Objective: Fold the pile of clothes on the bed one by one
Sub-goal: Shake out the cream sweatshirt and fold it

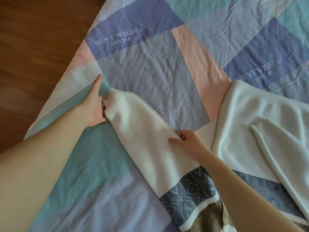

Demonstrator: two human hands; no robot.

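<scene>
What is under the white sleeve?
The patchwork bedsheet lies under the white sleeve, showing on both sides. The left hand grips its cuff end; the right hand pinches its edge. Anything beneath the sleeve itself is covered.

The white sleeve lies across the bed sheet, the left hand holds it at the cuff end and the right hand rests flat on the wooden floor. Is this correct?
Not quite. In the head view the right hand is not on the wooden floor; it pinches the edge of the white sleeve further along. The rest stands: the sleeve lies across the bed sheet, and the left hand holds it at the cuff end.
</scene>
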